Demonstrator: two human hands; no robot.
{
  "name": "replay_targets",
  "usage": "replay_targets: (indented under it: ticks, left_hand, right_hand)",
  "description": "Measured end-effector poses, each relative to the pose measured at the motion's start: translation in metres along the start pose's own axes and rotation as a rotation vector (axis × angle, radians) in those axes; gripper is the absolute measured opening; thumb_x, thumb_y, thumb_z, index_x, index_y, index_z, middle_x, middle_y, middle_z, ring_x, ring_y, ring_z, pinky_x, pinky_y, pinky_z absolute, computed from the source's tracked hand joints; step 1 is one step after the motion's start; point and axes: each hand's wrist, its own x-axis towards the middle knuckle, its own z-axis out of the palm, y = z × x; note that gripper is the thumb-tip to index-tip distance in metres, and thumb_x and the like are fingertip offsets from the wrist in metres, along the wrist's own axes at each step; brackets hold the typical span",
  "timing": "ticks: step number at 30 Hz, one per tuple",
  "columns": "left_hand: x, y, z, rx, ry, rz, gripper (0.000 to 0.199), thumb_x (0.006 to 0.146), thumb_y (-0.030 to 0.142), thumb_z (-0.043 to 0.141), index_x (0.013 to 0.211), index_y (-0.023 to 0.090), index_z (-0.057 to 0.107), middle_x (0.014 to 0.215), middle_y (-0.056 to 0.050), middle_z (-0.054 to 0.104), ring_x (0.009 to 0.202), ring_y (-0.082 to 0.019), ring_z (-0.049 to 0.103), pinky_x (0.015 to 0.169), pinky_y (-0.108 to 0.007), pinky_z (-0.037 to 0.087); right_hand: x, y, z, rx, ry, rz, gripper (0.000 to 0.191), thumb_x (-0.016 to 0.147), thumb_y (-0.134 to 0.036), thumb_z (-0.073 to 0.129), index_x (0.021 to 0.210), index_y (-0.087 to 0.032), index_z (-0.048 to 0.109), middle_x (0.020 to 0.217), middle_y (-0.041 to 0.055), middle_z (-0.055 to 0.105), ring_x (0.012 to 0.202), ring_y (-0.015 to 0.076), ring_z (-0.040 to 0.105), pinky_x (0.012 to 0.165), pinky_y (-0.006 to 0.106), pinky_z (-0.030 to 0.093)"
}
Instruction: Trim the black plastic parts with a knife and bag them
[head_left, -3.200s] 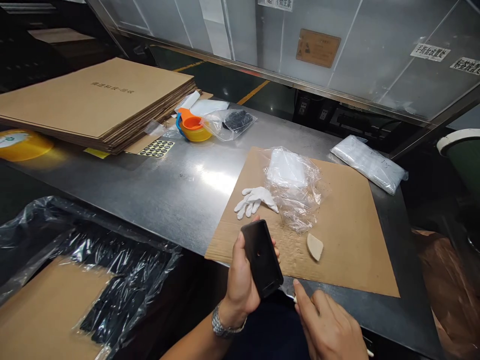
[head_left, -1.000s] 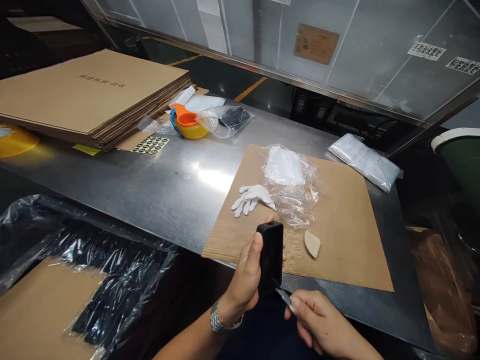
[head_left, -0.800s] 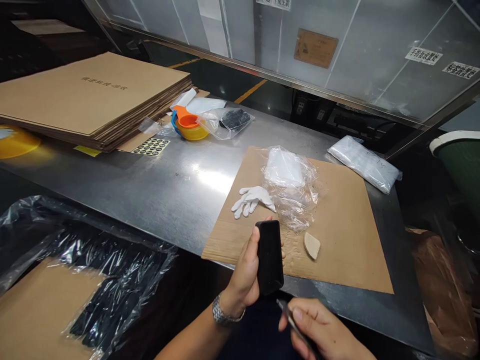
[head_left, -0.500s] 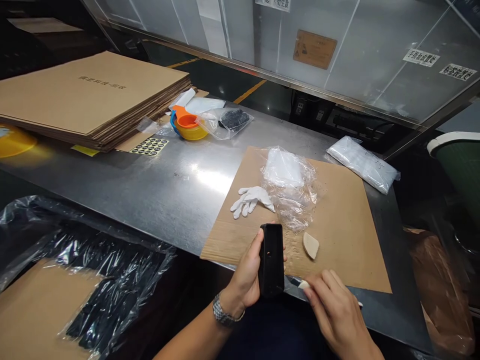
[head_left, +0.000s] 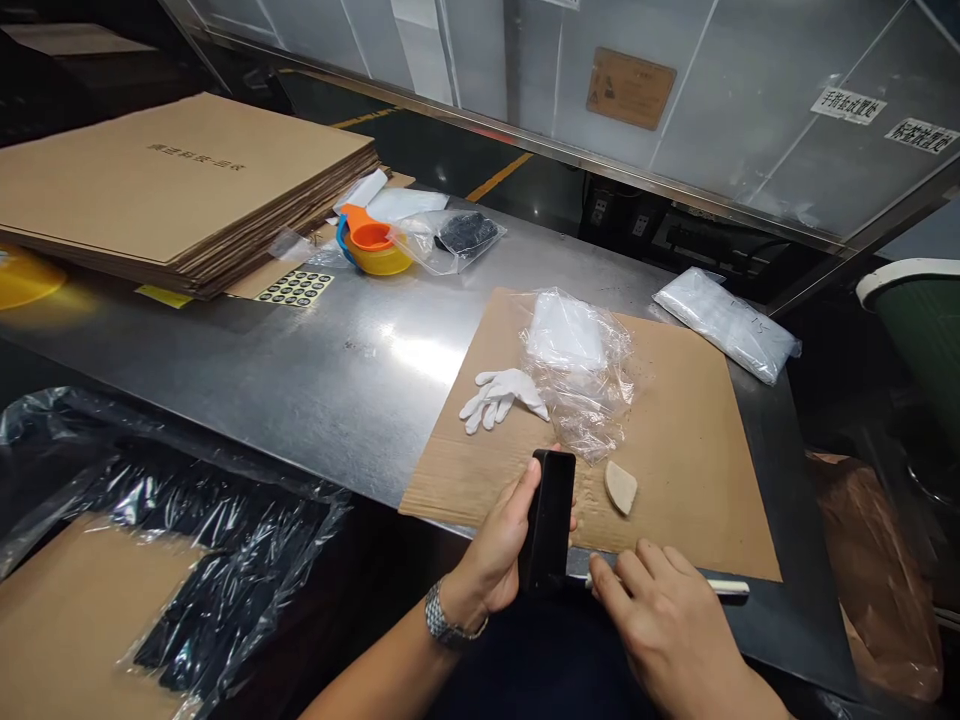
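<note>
My left hand (head_left: 504, 545), with a metal watch on the wrist, is closed around a black hollow rectangular part (head_left: 551, 520). The part is tilted, its open side facing up toward me. Close beside its lower end, my right hand (head_left: 660, 615) grips a slim white-handled tool (head_left: 727, 588). The handle's far end sticks out to the right of the hand, while its tip points toward the black part. I cannot tell whether the tip touches it. A beige wedge-shaped piece (head_left: 621, 488) lies on the cardboard sheet (head_left: 697, 470) just ahead of my hands.
A white glove (head_left: 502, 398) and crumpled clear plastic bag (head_left: 577, 350) lie on the cardboard. Orange and yellow cups (head_left: 375, 248), a sticker sheet (head_left: 295, 287) and stacked cardboard (head_left: 187, 190) occupy the metal table (head_left: 322, 390). A wrapped packet (head_left: 726, 325) sits far right.
The black part has shifted slightly right and turned a little in my left hand. My right hand has moved left, and the tool now lies more level, with more of its handle showing.
</note>
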Motion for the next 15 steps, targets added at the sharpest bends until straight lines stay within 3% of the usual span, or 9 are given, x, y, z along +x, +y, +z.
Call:
replay_targets:
  ticks: [5, 15]
  left_hand:
    - [0.000, 0.001, 0.000, 0.067, -0.011, 0.008, 0.043, 0.084, 0.047, 0.050, 0.120, 0.024, 0.051, 0.073, -0.002, 0.063, 0.059, -0.013, 0.062, 0.049, -0.019, 0.048]
    - [0.000, -0.002, -0.003, 0.080, -0.038, -0.057, 0.032, 0.084, 0.043, 0.052, 0.105, 0.019, 0.057, 0.070, -0.001, 0.062, 0.056, -0.012, 0.062, 0.049, -0.021, 0.049]
  right_hand:
    - [0.005, 0.003, -0.003, -0.045, -0.023, -0.018, 0.033, 0.059, -0.009, 0.058, 0.091, -0.015, 0.065, 0.061, 0.0027, 0.056, 0.059, 0.0179, 0.045, 0.057, 0.031, 0.026]
    - [0.018, 0.013, -0.007, -0.101, -0.071, -0.009, 0.022, 0.063, -0.008, 0.058, 0.082, -0.017, 0.063, 0.061, 0.0025, 0.056, 0.059, 0.0178, 0.046, 0.057, 0.031, 0.025]
